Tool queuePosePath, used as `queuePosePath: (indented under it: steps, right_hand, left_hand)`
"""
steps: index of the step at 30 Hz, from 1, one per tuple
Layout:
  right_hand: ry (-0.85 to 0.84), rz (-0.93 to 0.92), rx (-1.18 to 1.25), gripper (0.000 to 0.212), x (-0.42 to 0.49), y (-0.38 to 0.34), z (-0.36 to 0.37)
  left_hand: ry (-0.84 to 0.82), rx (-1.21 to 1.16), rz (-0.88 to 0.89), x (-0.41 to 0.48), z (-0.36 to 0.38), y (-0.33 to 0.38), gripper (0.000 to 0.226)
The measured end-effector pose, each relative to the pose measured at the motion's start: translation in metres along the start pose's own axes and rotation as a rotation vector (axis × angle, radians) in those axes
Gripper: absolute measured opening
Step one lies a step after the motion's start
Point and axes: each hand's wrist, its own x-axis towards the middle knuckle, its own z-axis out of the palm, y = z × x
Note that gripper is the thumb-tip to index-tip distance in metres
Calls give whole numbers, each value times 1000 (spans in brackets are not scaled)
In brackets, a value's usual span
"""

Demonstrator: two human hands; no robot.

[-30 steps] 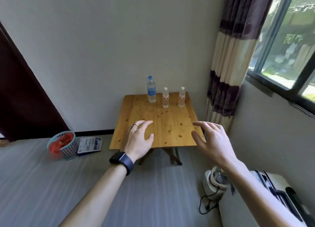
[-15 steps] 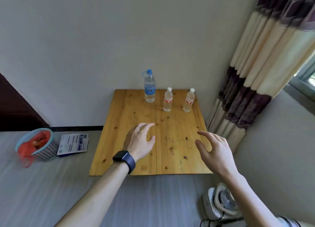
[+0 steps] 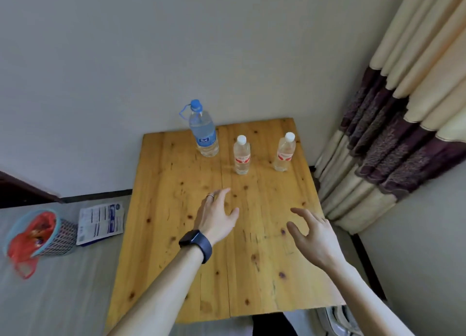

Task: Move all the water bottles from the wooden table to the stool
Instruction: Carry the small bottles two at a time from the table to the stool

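Note:
Three water bottles stand upright near the far edge of the wooden table (image 3: 164,247). A tall blue-capped bottle (image 3: 203,131) with a blue label is at the left. Two small white-capped bottles with red labels stand to its right, one in the middle (image 3: 241,156) and one further right (image 3: 285,153). My left hand (image 3: 219,214), with a ring and a dark wristwatch, hovers open over the table's middle, short of the bottles. My right hand (image 3: 312,231) hovers open to its right, fingers spread, empty. No stool is in view.
A mesh basket (image 3: 41,234) with a red bag sits on the floor at left, a printed leaflet (image 3: 100,222) beside it. A striped curtain (image 3: 393,138) hangs right of the table. A white appliance (image 3: 335,320) shows at the bottom right. The wall stands right behind the table.
The view has closed in on the table and tilted down. Both hands have moved forward over the tabletop toward the bottles, still open and empty. The bottles have not moved.

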Motion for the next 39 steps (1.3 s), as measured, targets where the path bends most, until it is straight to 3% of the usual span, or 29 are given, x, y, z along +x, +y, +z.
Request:
queuePosePath:
  steps: [4, 7, 10, 13, 15, 19, 26, 32, 39]
  right_hand:
    - [-24, 33, -3, 61, 104, -4, -14]
    - [63, 77, 51, 84, 179, -17, -25]
    - [121, 116, 186, 105, 240, -25, -31]
    - [39, 203, 401, 122, 290, -25, -22]
    - [-28, 243, 466, 117, 307, -13, -4]
    - [-71, 255, 404, 87, 314, 11, 20]
    - [-161, 179, 226, 75, 262, 17, 36]
    - [-235, 66, 291, 71, 155, 2, 74]
    - [-303, 69, 295, 72, 69, -26, 113]
  left_hand:
    - [15, -26, -20, 86, 1, 19, 63]
    - [41, -117, -114, 149, 4, 22, 79]
    - [50, -228, -154, 201, 15, 24, 99]
    - [-8, -294, -240, 255, 31, 18, 106]
    - [-79, -284, -224, 278, 49, 6, 96]
    - [-71, -241, -165, 287, 77, -13, 71]
    - [-88, -115, -83, 211, 69, -43, 57]
    - [-76, -143, -153, 100, 58, -92, 59]
    - [-85, -171, -216, 18, 56, -120, 63]
